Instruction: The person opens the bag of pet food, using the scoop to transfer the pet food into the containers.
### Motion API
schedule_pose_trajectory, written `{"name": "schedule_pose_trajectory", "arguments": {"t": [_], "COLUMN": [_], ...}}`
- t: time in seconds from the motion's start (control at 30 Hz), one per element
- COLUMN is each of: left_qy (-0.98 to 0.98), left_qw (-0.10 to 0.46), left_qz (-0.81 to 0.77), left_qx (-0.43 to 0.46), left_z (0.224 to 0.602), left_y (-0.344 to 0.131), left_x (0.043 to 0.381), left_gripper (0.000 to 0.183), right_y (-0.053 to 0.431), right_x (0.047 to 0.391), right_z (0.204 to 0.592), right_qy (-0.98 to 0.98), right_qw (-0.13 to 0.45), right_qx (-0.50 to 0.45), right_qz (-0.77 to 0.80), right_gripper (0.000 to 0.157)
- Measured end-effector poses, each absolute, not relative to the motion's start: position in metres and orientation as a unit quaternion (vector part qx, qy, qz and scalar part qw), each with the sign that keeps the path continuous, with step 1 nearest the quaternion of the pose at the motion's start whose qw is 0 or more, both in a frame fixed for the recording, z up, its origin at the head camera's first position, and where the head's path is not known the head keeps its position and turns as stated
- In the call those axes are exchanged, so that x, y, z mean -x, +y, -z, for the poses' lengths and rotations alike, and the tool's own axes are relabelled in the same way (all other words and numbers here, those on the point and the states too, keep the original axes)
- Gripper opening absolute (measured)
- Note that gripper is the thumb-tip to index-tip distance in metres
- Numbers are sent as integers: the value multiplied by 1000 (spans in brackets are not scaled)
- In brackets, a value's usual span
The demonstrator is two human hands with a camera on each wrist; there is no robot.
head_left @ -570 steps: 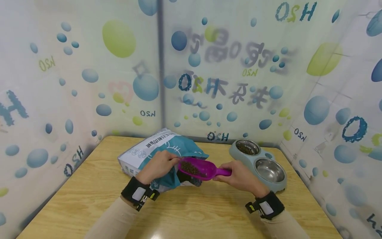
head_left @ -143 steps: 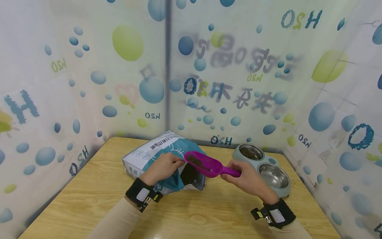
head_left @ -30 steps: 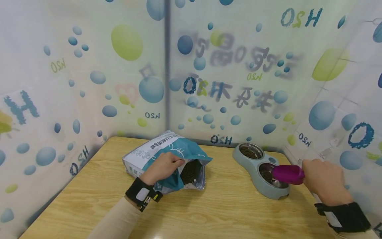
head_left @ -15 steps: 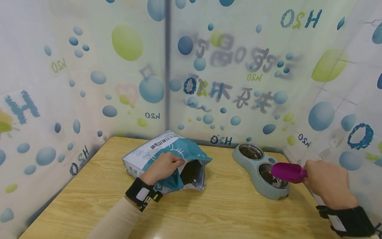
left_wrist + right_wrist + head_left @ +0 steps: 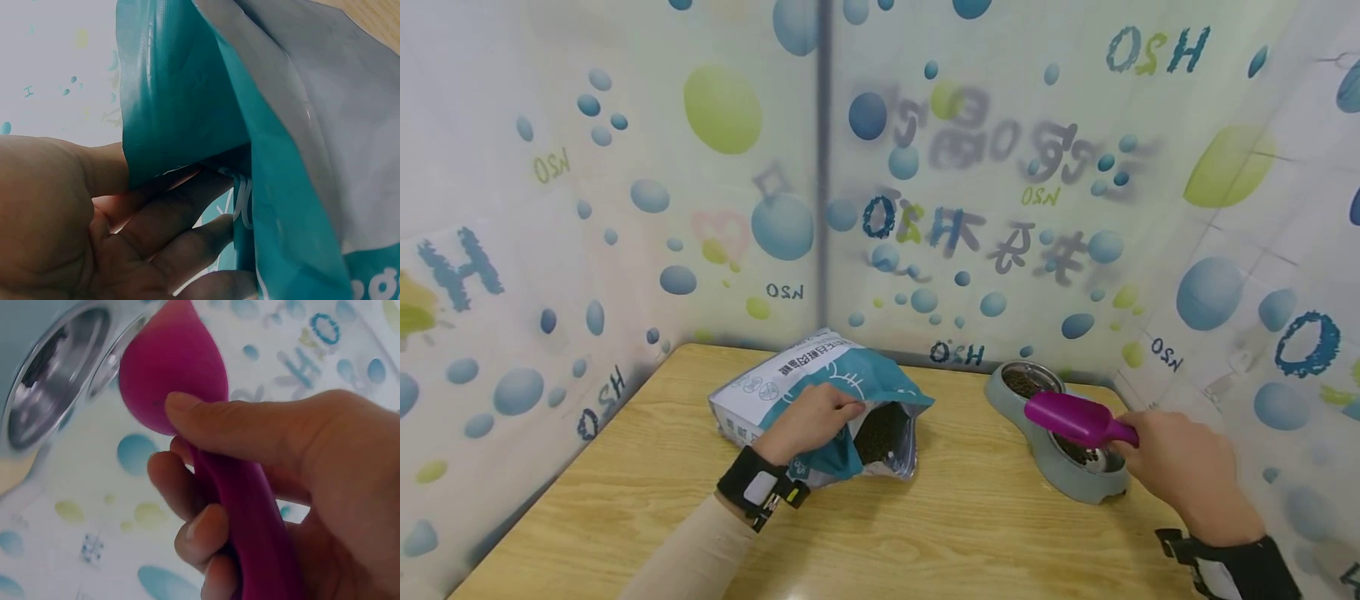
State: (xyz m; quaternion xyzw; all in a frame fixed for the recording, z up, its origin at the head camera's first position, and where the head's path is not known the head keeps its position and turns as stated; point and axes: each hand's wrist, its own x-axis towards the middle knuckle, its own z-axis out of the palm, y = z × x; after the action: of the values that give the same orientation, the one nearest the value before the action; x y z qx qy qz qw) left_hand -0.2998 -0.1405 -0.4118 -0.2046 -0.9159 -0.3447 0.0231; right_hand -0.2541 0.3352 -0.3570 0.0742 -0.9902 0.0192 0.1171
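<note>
Seemingly, scooping well along: kibble (image 5: 1019,384) in far bowl (image 5: 1049,380) and near bowl (image 5: 1109,461); left grip (image 5: 808,423) pinches bag (image 5: 867,372), not yet closed; right grip (image 5: 1183,467) clamped on scoop (image 5: 1073,419)

A bag (image 5: 850,375) is lying at eleven o'clock on the bench (image 5: 887,542); a bowl stand (image 5: 1075,486) is sitting at two o'clock, kibble (image 5: 1019,383) is lying in both its bowls (image 5: 1048,379), and a scoop (image 5: 1070,418) is hovering above the stand.

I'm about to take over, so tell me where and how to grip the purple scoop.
Take the purple scoop by its slim handle, probably best from the right, where the right hand holds it: the handle points that way, the broad end left.
</note>
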Motion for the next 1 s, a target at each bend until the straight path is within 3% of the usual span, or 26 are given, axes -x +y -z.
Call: {"name": "schedule_pose_trajectory", "arguments": {"t": [0.3, 0.7, 1.0], "left_qy": [-915, -915, -916], "left_qw": [23, 24, 22], "left_qz": [347, 347, 346], "left_qx": [204, 204, 204], "left_z": [411, 409, 409], "left_y": [-141, -140, -140], "left_x": [299, 297, 298], "left_gripper": [50, 50, 49], "right_y": [288, 250, 227], "right_x": [258, 259, 257], "right_z": [365, 374, 382], "right_qy": [-977, -973, -976], "right_qw": [158, 124, 67], "right_qx": [-143, -177, -172], "right_qz": [-32, -74, -119], "right_gripper": [26, 20, 24]}}
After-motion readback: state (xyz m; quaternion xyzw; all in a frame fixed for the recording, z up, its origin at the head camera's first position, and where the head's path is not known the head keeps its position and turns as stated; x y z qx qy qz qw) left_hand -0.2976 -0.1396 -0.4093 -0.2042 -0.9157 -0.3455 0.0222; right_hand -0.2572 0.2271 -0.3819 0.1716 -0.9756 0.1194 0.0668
